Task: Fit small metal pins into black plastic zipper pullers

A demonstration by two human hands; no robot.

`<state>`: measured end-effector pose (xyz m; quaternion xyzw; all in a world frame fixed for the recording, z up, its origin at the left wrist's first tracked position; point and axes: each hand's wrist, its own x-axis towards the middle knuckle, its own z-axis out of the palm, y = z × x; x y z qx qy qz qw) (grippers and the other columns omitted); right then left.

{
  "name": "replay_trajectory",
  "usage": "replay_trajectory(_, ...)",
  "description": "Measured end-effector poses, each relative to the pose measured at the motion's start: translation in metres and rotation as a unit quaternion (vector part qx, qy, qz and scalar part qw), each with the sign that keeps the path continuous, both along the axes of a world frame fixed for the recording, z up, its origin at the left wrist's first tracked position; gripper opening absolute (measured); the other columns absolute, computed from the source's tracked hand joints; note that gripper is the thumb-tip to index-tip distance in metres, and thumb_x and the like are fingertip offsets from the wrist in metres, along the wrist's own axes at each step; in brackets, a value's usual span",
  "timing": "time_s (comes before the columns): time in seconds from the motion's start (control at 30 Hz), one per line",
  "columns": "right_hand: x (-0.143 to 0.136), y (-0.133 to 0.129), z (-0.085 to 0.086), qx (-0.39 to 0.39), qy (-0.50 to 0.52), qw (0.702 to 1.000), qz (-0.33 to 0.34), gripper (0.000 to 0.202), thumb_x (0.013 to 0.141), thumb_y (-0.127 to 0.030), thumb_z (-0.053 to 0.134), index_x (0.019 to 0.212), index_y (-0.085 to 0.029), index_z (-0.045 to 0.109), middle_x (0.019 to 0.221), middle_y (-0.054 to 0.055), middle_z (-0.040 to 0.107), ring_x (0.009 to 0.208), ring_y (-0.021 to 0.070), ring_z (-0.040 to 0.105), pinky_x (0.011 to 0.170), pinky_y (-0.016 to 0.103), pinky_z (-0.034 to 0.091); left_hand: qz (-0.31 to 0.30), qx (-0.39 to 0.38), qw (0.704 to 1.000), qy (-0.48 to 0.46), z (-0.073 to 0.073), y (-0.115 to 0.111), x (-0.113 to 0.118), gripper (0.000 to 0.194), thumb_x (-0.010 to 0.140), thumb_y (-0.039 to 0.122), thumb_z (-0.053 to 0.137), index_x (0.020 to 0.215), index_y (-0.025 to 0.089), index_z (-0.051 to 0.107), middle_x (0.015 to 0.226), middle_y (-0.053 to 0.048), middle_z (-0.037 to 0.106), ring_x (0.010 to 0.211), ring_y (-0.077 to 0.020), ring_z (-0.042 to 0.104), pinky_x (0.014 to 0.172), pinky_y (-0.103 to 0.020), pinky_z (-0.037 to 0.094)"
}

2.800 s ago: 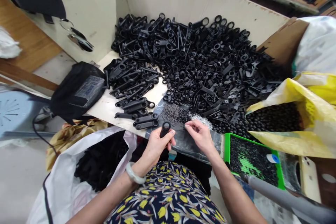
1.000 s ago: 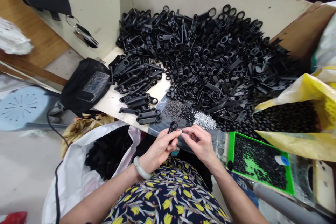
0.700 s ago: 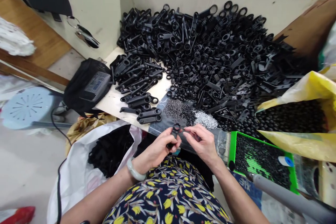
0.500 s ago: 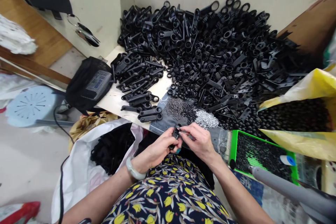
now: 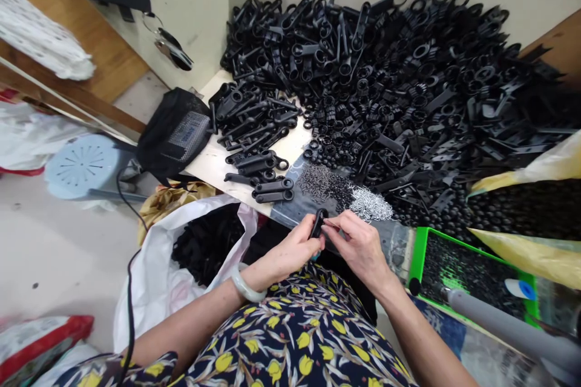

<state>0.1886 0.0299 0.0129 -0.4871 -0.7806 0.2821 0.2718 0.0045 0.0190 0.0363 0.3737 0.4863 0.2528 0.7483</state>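
Black part (image 5: 318, 225) points lengthwise forward (slightly right).

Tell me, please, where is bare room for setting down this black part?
Pale board shows bare between the black arms, the large heap and the dark sheet. The sheet's front-left corner is also bare. Crowded: back and right, under that heap.
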Motion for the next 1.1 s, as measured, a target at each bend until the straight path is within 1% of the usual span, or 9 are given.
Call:
replay_trajectory(0.1, -0.003, -0.002, 0.002, -0.009, -0.008, 1.000, -0.013, 0.012, 0.101, -0.023, 0.061, 0.099, -0.020, 0.073, 0.088, 0.002, 0.067, 0.080, 0.0150, 0.066, 0.072, 0.026, 0.048, -0.012, 0.043, 0.999, 0.017, -0.004, 0.000, -0.002, 0.020, 0.081, 0.013, 0.049, 0.099, 0.021, 0.050, 0.089, 0.001, 0.049, 0.081, -0.0157, 0.045, 0.076, -0.029, 0.039)
replay_trajectory(0.23, -0.005, -0.006, 0.001, -0.016, -0.021, 1.000, -0.012, 0.018, 0.104, -0.024, 0.056, 0.099, -0.021, 0.073, 0.089, 0.003, 0.067, 0.079, 0.0146, 0.065, 0.075, 0.026, 0.050, -0.019, 0.085, 0.995, 0.043, -0.017, -0.004, -0.004, 0.019, 0.082, 0.012, 0.050, 0.098, 0.021, 0.051, 0.094, 0.000, 0.050, 0.087, -0.0163, 0.045, 0.080, -0.029, 0.041)
replay_trajectory(0.4, -0.006, -0.011, -0.002, -0.010, -0.006, 1.000, -0.005, 0.021, 0.104, -0.020, 0.053, 0.112, -0.020, 0.073, 0.090, 0.004, 0.067, 0.079, 0.0149, 0.064, 0.074, 0.026, 0.050, 0.012, 0.033, 0.999, -0.009, -0.021, -0.005, -0.002, 0.017, 0.084, 0.012, 0.050, 0.098, 0.022, 0.048, 0.086, 0.003, 0.048, 0.075, -0.0129, 0.043, 0.070, -0.026, 0.039)
replay_trajectory(0.5, -0.005, -0.013, -0.001, -0.006, 0.000, 1.000, 0.010, 0.028, 0.104, -0.018, 0.052, 0.123, -0.019, 0.071, 0.085, 0.003, 0.063, 0.075, 0.0146, 0.062, 0.068, 0.026, 0.048, 0.030, 0.029, 0.998, -0.036, -0.020, -0.003, -0.001, 0.003, 0.095, 0.024, 0.049, 0.097, 0.021, 0.048, 0.081, 0.003, 0.051, 0.069, -0.0119, 0.045, 0.066, -0.025, 0.039)
replay_trajectory(0.6, -0.005, -0.012, 0.003, -0.015, 0.011, 1.000, 0.007, 0.028, 0.102, -0.017, 0.052, 0.121, -0.020, 0.073, 0.080, 0.001, 0.060, 0.070, 0.0135, 0.058, 0.063, 0.025, 0.045, 0.016, 0.054, 0.998, -0.009, -0.023, -0.001, -0.002, 0.020, 0.101, 0.040, 0.048, 0.095, 0.021, 0.050, 0.075, 0.003, 0.054, 0.064, -0.0112, 0.046, 0.061, -0.024, 0.038)
replay_trajectory(0.7, -0.006, -0.011, 0.006, 0.002, -0.015, 1.000, 0.009, 0.029, 0.103, -0.017, 0.050, 0.118, -0.020, 0.074, 0.080, 0.001, 0.059, 0.070, 0.0133, 0.058, 0.064, 0.025, 0.045, 0.016, 0.065, 0.998, 0.020, -0.031, -0.001, -0.004, 0.026, 0.101, 0.046, 0.050, 0.095, 0.020, 0.052, 0.071, 0.003, 0.053, 0.061, -0.0103, 0.045, 0.058, -0.023, 0.036)
replay_trajectory(0.83, -0.007, -0.011, 0.010, 0.033, -0.078, 0.996, 0.024, 0.033, 0.104, -0.017, 0.048, 0.126, -0.020, 0.071, 0.083, 0.003, 0.061, 0.074, 0.0151, 0.060, 0.069, 0.027, 0.047, 0.029, 0.065, 0.997, -0.001, -0.041, -0.003, -0.005, 0.031, 0.100, 0.051, 0.053, 0.098, 0.020, 0.053, 0.072, 0.004, 0.050, 0.061, -0.0094, 0.040, 0.056, -0.022, 0.031)
replay_trajectory(1.0, 0.001, -0.009, 0.019, -0.019, -0.026, 0.999, 0.010, 0.034, 0.106, -0.026, 0.049, 0.137, -0.022, 0.063, 0.088, 0.003, 0.062, 0.077, 0.0153, 0.061, 0.072, 0.027, 0.051, 0.057, 0.030, 0.996, -0.065, -0.044, -0.003, -0.004, 0.032, 0.100, 0.052, 0.053, 0.101, 0.020, 0.051, 0.068, 0.006, 0.048, 0.057, -0.0086, 0.034, 0.051, -0.023, 0.023)
replay_trajectory(1.1, 0.008, -0.011, 0.023, -0.017, -0.065, 0.998, -0.003, 0.037, 0.108, -0.028, 0.046, 0.142, -0.021, 0.057, 0.099, 0.006, 0.065, 0.090, 0.0184, 0.063, 0.082, 0.030, 0.053, 0.070, 0.029, 0.994, -0.077, -0.042, -0.002, -0.004, 0.031, 0.101, 0.050, 0.053, 0.106, 0.019, 0.052, 0.068, 0.006, 0.047, 0.057, -0.0086, 0.032, 0.051, -0.023, 0.022)
